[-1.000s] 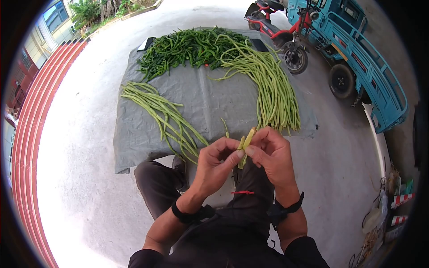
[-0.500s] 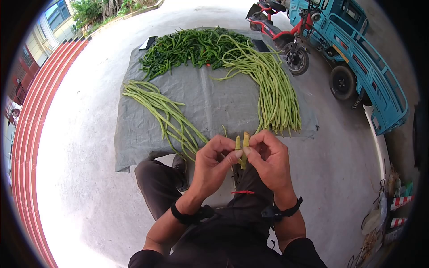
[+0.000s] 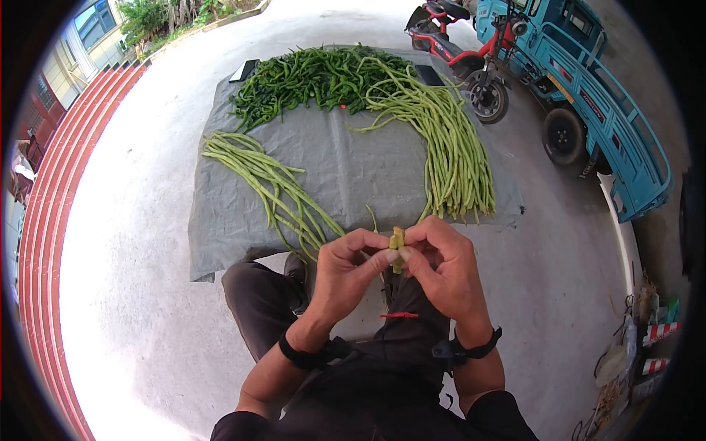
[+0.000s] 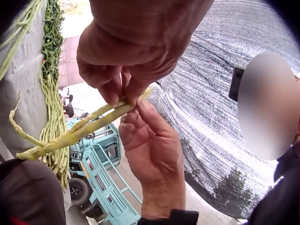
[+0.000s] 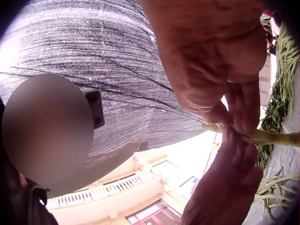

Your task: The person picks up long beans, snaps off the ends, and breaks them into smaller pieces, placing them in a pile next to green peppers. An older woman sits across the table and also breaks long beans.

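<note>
Yellowish-green long bean pods (image 3: 397, 250) are pinched between both hands above the lap. The left hand (image 3: 348, 273) grips them from the left with thumb and fingertips, and the right hand (image 3: 446, 270) from the right, the fingertips nearly meeting. In the left wrist view two strands of bean (image 4: 79, 133) run from the fingers down to the lower left, one thick, one thinner and curled. The right wrist view shows a bean (image 5: 276, 138) leaving the fingers to the right. What lies under the thumbs is hidden.
On a grey sheet (image 3: 323, 173) lie green peppers (image 3: 309, 81), a large bundle of long beans (image 3: 456, 154) at right and a smaller bundle (image 3: 268, 180) at left. Beyond stand a red scooter (image 3: 448, 48) and a blue three-wheeler (image 3: 588, 103). Red-edged steps (image 3: 59, 220) are left.
The two bean ends, standing apart above the thumbs before, now lie together and lower between the fingertips. The right hand has shifted slightly down and left since one second ago.
</note>
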The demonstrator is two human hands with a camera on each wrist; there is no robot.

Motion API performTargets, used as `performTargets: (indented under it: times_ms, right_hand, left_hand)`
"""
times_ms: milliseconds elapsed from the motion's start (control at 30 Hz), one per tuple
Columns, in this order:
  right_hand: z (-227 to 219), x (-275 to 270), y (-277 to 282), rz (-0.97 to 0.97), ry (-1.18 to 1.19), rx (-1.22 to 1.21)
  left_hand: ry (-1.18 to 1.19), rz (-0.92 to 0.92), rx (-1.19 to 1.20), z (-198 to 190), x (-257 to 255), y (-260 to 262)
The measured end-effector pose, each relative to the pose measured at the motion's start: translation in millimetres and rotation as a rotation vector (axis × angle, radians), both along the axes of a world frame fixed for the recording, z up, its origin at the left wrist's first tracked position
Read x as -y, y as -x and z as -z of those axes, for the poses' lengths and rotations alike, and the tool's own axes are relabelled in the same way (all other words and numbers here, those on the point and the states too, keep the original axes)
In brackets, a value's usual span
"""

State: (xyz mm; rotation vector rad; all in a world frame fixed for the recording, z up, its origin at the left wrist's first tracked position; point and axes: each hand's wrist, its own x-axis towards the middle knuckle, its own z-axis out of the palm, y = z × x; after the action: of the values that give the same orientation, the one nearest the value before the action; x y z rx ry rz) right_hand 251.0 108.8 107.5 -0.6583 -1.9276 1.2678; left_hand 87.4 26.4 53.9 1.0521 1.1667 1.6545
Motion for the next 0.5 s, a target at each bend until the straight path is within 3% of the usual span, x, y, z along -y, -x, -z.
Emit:
performTargets:
  times_ms: [233,433,500]
  right_hand:
    - [-11,4,1,0.035,-0.216,0.071]
    - [-10,1,-7,0.039,0.045,0.002]
    - [-7,-1,-6,0.041,0.003,-0.063]
  left_hand:
    - [0.066,-0.089,-0.229,-17,4,-6]
    - [-0.025,-0.07,-0.532,-27,5,-6]
    - [-0.077,-0.035,-0.577,-27,6,-9]
